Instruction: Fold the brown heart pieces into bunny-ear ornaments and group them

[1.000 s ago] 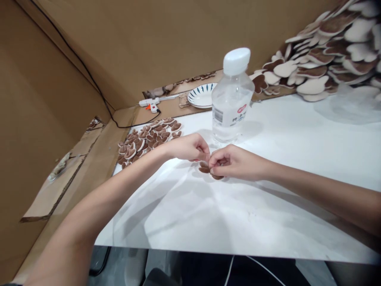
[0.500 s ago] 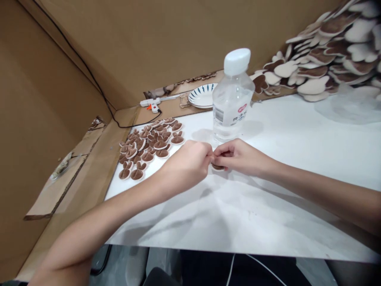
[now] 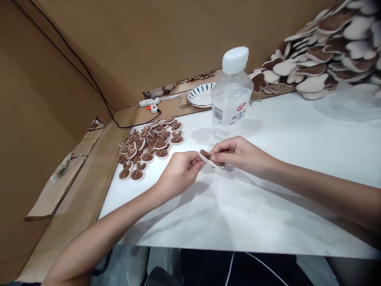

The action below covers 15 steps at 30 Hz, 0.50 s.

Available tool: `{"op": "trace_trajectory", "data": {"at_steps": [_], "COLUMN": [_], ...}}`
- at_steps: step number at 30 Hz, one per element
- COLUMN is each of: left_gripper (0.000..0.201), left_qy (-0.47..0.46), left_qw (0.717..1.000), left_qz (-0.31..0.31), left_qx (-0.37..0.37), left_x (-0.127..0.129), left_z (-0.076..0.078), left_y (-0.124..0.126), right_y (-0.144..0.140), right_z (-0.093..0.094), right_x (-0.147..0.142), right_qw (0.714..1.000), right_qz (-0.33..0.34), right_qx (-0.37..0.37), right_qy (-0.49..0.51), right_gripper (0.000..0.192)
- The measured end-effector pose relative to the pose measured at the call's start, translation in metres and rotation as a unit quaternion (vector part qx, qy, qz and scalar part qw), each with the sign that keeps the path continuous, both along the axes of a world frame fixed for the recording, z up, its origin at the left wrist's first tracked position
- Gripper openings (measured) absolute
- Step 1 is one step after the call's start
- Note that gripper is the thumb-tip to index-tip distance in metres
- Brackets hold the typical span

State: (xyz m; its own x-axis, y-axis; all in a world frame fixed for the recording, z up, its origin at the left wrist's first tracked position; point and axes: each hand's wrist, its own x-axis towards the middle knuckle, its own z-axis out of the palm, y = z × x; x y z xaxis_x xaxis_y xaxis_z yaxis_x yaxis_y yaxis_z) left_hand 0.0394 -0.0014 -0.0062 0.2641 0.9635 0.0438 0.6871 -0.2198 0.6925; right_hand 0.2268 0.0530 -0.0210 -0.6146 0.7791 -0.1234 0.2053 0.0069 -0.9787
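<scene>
Head view: left hand and right hand both pinched a small brown-and-cream piece between their fingertips, above the white table.
Risk: a loosened pinch could have dropped it; water bottle stood just beyond the fingers.

The small piece pinched between the hands is dark brown on top with a cream-white rim. The finished pieces in the cluster match it, brown on cream. The bench is white. The bottle is clear with a white cap and a red-marked label. The plate is white with dark blue rim strokes. The glue gun is white with an orange trigger. The cardboard walls are plain brown.
</scene>
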Motion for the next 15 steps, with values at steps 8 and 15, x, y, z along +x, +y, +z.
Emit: {"op": "trace_trajectory", "data": {"at_steps": [8, 15], "left_gripper": [0.014, 0.010], "left_qy": [-0.114, -0.184], "left_qw": [0.989, 0.976], "left_qz": [-0.032, -0.026], "left_qx": [-0.091, -0.116], "left_x": [-0.006, -0.001], "left_z": [-0.010, -0.011], "left_y": [0.022, 0.028], "right_y": [-0.004, -0.001], "right_z": [0.009, 0.006], "right_x": [0.001, 0.004], "right_qw": [1.000, 0.997], "right_qz": [0.026, 0.065], "right_qx": [-0.012, -0.028], "right_qy": [0.006, 0.000], "right_gripper": [0.010, 0.012]}}
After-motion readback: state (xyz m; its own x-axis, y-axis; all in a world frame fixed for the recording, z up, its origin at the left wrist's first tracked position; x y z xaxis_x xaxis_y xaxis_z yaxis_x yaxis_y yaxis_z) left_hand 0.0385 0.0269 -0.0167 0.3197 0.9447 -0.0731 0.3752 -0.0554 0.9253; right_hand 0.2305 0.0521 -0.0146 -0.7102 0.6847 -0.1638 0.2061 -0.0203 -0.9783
